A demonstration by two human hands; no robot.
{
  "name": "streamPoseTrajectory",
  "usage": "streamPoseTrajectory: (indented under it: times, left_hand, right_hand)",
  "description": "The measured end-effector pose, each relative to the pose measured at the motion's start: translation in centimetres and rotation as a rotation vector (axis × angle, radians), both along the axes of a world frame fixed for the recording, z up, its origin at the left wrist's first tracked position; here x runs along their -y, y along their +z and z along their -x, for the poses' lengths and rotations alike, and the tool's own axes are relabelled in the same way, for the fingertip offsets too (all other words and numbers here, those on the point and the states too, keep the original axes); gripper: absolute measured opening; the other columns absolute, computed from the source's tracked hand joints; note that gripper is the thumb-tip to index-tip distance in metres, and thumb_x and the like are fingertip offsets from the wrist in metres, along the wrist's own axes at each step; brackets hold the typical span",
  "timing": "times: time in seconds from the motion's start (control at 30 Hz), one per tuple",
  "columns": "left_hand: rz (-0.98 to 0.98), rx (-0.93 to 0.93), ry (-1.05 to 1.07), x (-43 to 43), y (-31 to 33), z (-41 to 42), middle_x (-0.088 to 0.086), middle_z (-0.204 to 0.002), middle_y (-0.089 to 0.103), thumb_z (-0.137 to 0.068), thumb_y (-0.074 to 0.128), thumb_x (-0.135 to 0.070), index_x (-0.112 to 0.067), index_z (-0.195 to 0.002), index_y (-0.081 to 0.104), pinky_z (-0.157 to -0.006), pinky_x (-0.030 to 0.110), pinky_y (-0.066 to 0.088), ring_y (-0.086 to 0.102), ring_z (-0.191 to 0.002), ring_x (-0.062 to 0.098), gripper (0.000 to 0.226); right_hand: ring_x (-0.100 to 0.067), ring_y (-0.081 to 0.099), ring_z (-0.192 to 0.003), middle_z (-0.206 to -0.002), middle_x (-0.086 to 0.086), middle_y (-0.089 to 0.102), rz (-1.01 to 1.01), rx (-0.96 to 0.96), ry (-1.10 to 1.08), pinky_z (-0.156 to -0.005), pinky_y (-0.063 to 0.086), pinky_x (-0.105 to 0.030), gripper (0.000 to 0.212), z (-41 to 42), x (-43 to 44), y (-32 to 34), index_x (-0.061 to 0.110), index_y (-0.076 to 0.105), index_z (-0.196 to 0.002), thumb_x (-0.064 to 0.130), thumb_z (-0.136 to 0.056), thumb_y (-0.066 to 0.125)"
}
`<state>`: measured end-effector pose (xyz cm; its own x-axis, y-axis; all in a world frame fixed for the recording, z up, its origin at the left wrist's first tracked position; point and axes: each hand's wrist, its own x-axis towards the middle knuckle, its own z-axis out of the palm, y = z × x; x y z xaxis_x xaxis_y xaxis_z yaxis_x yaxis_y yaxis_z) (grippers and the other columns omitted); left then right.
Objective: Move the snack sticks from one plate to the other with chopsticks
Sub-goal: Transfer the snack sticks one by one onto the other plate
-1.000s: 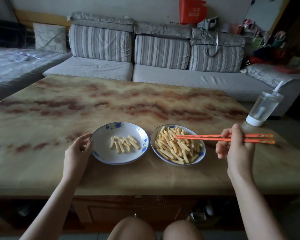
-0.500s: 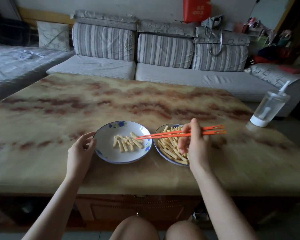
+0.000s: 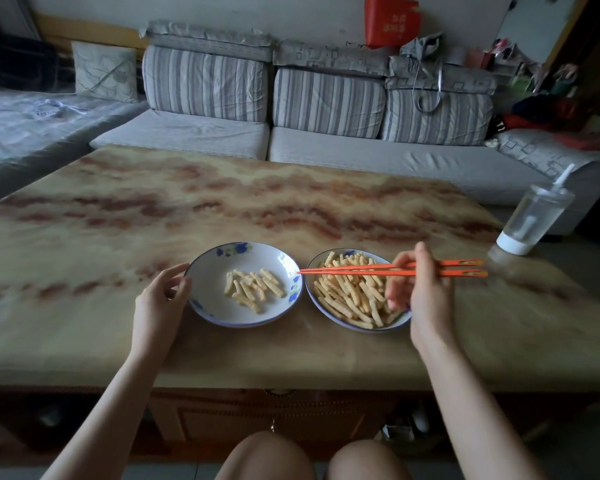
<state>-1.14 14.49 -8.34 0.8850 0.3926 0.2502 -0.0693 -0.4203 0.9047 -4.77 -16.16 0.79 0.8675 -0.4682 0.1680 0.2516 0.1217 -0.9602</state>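
Observation:
Two white plates with blue flowers stand side by side on the marbled table. The left plate (image 3: 215,271) holds several snack sticks (image 3: 253,287). The right plate (image 3: 312,271) is piled with many snack sticks (image 3: 347,296). My right hand (image 3: 420,289) grips a pair of orange chopsticks (image 3: 361,270) above the right plate; their tips reach the gap between the plates and carry nothing. My left hand (image 3: 160,299) rests at the left plate's left rim with fingers loosely curled, thumb and fingertips touching the edge.
A clear plastic cup with a straw (image 3: 534,216) stands at the table's right edge. A striped grey sofa (image 3: 326,133) runs behind the table (image 3: 222,202). My knees show below the table's near edge.
My right hand carried the chopsticks left over the left plate, then back right; the tips now hover at the gap between the plates. The left hand stayed at the plate rim.

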Motion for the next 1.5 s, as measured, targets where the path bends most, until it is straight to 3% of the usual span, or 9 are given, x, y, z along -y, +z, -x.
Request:
streamPoseTrajectory:
  times: [0.33, 1.07, 1.5]
  left_hand:
    - [-0.012, -0.011, 0.007, 0.1, 0.3, 0.2, 0.006, -0.102, 0.070, -0.093, 0.057, -0.021, -0.021, -0.121, 0.065, -0.072, 0.029, 0.040, 0.061, -0.085, 0.016, 0.028]
    - [-0.016, -0.010, 0.002, 0.2, 0.4, 0.2, 0.009, -0.104, 0.070, -0.093, 0.057, -0.020, -0.021, -0.121, 0.065, -0.075, 0.029, 0.041, 0.061, -0.086, 0.016, 0.029]
    - [-0.020, -0.006, -0.002, 0.1, 0.3, 0.3, 0.008, -0.101, 0.070, -0.093, 0.057, -0.020, -0.021, -0.121, 0.065, -0.073, 0.030, 0.042, 0.062, -0.084, 0.016, 0.029]
  right_hand:
    - [-0.015, 0.039, -0.030, -0.036, -0.003, 0.045, 0.196, 0.029, -0.070, -0.033, 0.026, -0.017, 0.044, 2.1, 4.3, -0.2, 0.008, 0.051, -0.067, 0.029, -0.102, 0.037]
    - [-0.020, 0.044, -0.032, -0.038, -0.008, 0.044, 0.319, 0.115, 0.029, -0.034, 0.033, -0.022, 0.043, 1.8, 1.3, -0.5, 0.005, 0.053, -0.067, 0.026, -0.102, 0.039]
    - [-0.018, 0.042, -0.032, -0.049, -0.031, 0.042, 0.341, 0.165, -0.045, -0.033, 0.031, -0.020, 0.043, 2.5, 2.4, -0.2, 0.004, 0.051, -0.069, 0.024, -0.104, 0.036]
